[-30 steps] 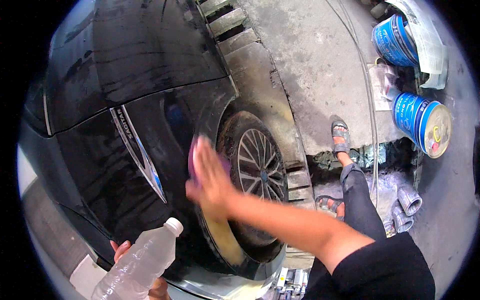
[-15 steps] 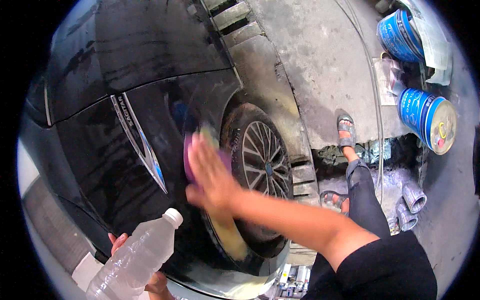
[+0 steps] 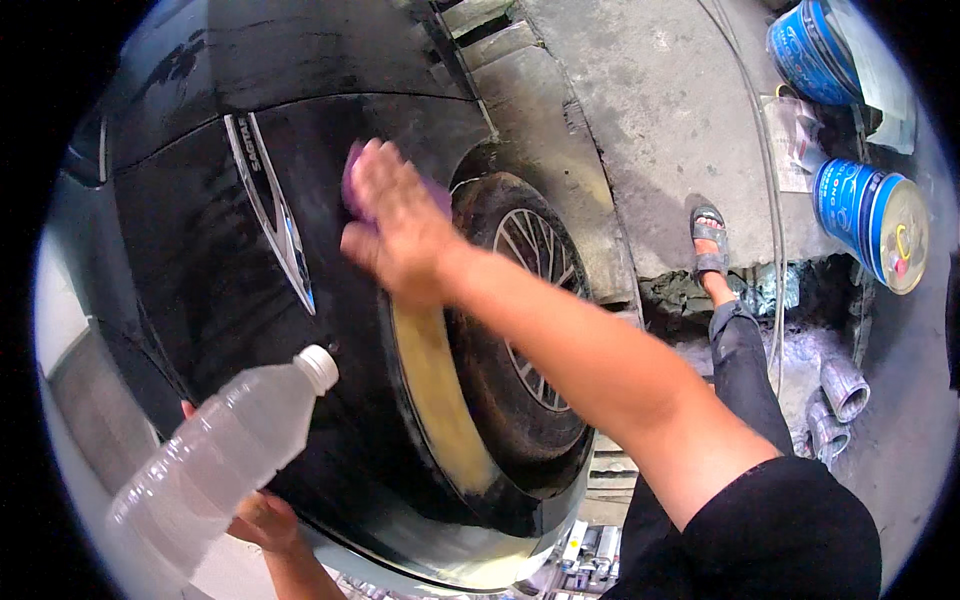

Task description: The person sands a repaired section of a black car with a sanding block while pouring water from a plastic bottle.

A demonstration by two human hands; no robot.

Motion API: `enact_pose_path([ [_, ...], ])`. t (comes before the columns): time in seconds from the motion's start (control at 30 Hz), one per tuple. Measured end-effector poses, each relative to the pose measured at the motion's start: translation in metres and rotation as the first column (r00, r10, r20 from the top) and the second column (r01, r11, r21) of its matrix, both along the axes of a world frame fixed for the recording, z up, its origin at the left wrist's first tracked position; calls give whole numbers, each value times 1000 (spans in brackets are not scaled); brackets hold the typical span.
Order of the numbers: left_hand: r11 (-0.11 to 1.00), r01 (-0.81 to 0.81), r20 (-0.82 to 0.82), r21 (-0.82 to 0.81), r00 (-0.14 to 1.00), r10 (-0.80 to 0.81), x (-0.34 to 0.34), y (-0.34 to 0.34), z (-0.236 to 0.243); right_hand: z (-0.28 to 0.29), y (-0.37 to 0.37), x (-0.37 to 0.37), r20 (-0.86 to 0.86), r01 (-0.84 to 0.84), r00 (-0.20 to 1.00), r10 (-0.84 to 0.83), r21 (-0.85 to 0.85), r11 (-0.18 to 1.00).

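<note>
My right hand (image 3: 400,220) presses flat on a purple pad (image 3: 353,180) against the wet black car fender (image 3: 345,420). Most of the pad is hidden under the palm, and the fingers are slightly blurred. In my left hand (image 3: 265,520) is a clear plastic bottle (image 3: 215,450) with a white cap, tilted with the cap end up and right. The bottle covers part of that hand's fingers. A chrome trim strip (image 3: 275,220) runs along the fender left of the pad. Below my right hand, a tan patch (image 3: 440,400) lines the wheel arch.
The car wheel (image 3: 475,400) sits partly behind my right forearm. At right, a blue bucket (image 3: 845,210) lies near another blue bucket (image 3: 805,55). A cable (image 3: 768,150) crosses the concrete floor (image 3: 640,120). Two metallic-looking tubes (image 3: 845,388) lie beside my leg.
My right hand and the purple pad have moved up and slightly left over the fender. The bottle in my left hand has shifted left and up. The view has shifted slightly.
</note>
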State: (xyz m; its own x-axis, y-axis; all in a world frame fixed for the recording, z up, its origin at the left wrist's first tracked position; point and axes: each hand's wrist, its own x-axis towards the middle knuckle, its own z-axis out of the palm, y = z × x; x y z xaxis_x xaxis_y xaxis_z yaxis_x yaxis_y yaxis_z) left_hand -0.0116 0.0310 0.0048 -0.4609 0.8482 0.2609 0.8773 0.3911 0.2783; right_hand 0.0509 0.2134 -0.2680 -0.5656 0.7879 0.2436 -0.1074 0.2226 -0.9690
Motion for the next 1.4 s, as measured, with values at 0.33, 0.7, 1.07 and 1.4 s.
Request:
enact_pose_path([
  [0.33,993,-115,77,24,991,113,-78,-47,33,77,-197,159,-142,-351,891,431,386,853],
  [0.7,997,-70,111,-15,991,71,-67,-19,34,70,-155,111,-184,-170,965,186,101,980],
  [1.07,989,-7,106,146,994,-9,-25,6,11,70,-308,218,-155,-235,955,254,136,963],
  [1.4,992,-11,108,127,994,-2,-18,18,5,35,-121,76,-123,38,992,-39,-7,999],
])
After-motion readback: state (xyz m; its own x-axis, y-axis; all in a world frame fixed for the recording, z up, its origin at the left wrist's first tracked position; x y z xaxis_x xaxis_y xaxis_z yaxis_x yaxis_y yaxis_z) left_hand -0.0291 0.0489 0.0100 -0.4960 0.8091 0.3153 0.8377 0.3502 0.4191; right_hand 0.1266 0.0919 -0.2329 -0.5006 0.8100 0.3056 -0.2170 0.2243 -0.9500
